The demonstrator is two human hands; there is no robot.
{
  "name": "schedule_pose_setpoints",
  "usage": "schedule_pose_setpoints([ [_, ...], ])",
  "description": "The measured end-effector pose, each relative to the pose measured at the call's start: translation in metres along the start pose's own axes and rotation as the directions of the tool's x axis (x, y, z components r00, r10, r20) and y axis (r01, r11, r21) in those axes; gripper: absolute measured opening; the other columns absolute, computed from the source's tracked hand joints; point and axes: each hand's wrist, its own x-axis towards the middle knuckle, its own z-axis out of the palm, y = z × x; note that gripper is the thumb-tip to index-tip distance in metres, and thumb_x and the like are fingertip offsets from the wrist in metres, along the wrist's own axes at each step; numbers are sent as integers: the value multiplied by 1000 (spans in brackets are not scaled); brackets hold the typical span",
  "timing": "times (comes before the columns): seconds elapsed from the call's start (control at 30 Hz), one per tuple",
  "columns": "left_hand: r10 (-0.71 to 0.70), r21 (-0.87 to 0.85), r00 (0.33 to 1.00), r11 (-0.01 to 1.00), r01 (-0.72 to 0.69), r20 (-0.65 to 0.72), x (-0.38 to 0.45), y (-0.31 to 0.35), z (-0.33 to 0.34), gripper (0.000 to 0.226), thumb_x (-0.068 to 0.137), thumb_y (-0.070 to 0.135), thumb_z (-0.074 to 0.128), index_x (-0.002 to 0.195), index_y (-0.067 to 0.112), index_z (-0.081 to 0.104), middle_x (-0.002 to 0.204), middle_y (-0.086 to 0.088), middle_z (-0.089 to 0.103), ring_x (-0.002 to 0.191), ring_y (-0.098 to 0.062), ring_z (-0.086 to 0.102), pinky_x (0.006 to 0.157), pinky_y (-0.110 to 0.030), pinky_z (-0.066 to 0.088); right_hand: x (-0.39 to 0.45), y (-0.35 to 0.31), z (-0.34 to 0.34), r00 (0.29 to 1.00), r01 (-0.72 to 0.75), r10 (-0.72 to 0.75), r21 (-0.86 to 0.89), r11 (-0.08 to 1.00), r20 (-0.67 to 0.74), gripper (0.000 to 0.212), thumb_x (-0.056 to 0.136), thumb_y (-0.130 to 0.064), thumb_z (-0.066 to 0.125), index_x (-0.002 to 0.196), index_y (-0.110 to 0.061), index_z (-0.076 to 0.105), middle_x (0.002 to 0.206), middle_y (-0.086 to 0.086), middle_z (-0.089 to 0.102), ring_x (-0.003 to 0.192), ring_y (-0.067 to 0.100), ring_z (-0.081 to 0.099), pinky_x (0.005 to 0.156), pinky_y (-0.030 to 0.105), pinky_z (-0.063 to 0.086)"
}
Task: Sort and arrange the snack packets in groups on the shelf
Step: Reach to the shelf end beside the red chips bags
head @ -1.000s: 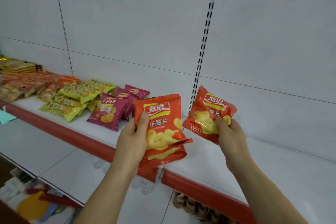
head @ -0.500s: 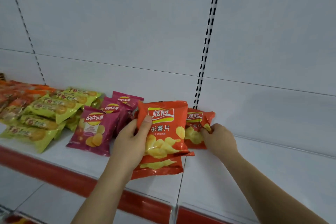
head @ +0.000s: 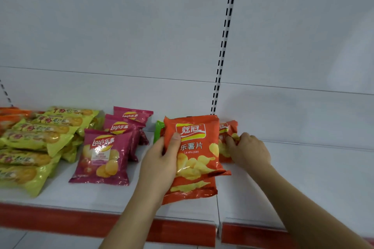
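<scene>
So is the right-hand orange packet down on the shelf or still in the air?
Down, it seems: the small orange packet lies low on the shelf by the back wall, the right hand gripping it.

a white back panel (head: 121, 26) fills the upper part of the view, crossed by a thin horizontal seam (head: 101, 73). a slotted upright strip (head: 224, 42) with black slots runs down it right of centre, and part of a second slotted strip (head: 5, 92) shows at the far left edge. below, a paler lower surface (head: 50, 242) is only partly visible
</scene>
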Motion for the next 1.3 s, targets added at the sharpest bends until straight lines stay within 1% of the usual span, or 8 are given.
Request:
schedule_pose_setpoints([
  [0.17, 36, -15, 999, 999, -35, 11, 0, 5, 8, 33, 96, 65, 50, 98, 37, 69, 94, 13, 78, 91, -12, 75, 90, -45, 60, -30, 2, -32, 985, 29, 18, 267, 963, -172, 42, 96, -52, 38, 80, -19, 60, 85, 4, 65, 83, 26, 59, 68, 35, 43],
  [0.23, 46, -43, 999, 998, -45, 29, -4, 8, 14, 33, 95, 62, 52, 96, 35, 69, 94, 13, 78, 91, -12, 75, 90, -46, 60, -40, 1, -34, 975, 104, -54, 229, 968, -216, 36, 97, -46, 42, 88, -19, 65, 92, 5, 66, 91, 28, 59, 75, 37, 45],
  [0.3, 50, -54, 998, 997, -48, 42, -7, 9, 18, 33, 94, 62, 53, 97, 34, 70, 94, 13, 78, 91, -12, 75, 90, -46, 61, -37, 2, -31, 986, 112, -99, 98, 989, -134, 39, 98, -42, 46, 116, -14, 66, 113, 9, 67, 107, 30, 57, 90, 40, 46],
  [0.37, 41, -58, 998, 998, -39, 42, -8, 9, 19, 34, 94, 63, 52, 99, 35, 69, 94, 12, 79, 90, -13, 76, 88, -46, 61, -26, 6, -29, 997, 77, -77, 12, 997, 5, 51, 96, -51, 49, 127, -11, 59, 122, 10, 64, 114, 32, 55, 91, 39, 44],
  [0.53, 24, -33, 999, 999, -23, 24, -5, 10, 17, 39, 91, 68, 51, 102, 35, 68, 98, 11, 78, 91, -13, 76, 90, -46, 61, -1, 10, -21, 966, 93, -83, -30, 995, 244, 44, 82, -62, 58, 100, -22, 54, 105, 3, 67, 93, 24, 59, 75, 34, 47],
  [0.83, 7, -25, 1000, 1000, -7, 9, -6, 5, 27, 32, 96, 61, 52, 103, 35, 69, 97, 12, 78, 89, -8, 75, 83, -34, 61, -9, 6, -2, 996, 69, -63, -103, 992, 59, 52, 92, -61, 41, 117, -17, 51, 113, 7, 62, 106, 31, 62, 80, 38, 47],
  [1.03, 21, -10, 999, 1000, -20, 32, -8, 5, 31, 32, 97, 59, 51, 106, 35, 69, 97, 14, 77, 91, -6, 73, 76, -25, 57, -5, 17, -5, 989, 148, -148, 19, 989, 2, 32, 95, -48, 52, 98, -17, 42, 94, 6, 67, 81, 29, 60, 65, 35, 45],
  [1.3, 23, -25, 999, 999, -22, 24, -8, 3, 32, 28, 97, 58, 52, 102, 36, 69, 96, 15, 77, 91, -6, 73, 79, -27, 59, 5, 23, 0, 982, 178, -172, 96, 979, -72, 30, 98, -46, 51, 97, -17, 42, 91, 7, 66, 83, 33, 63, 66, 39, 50],
])
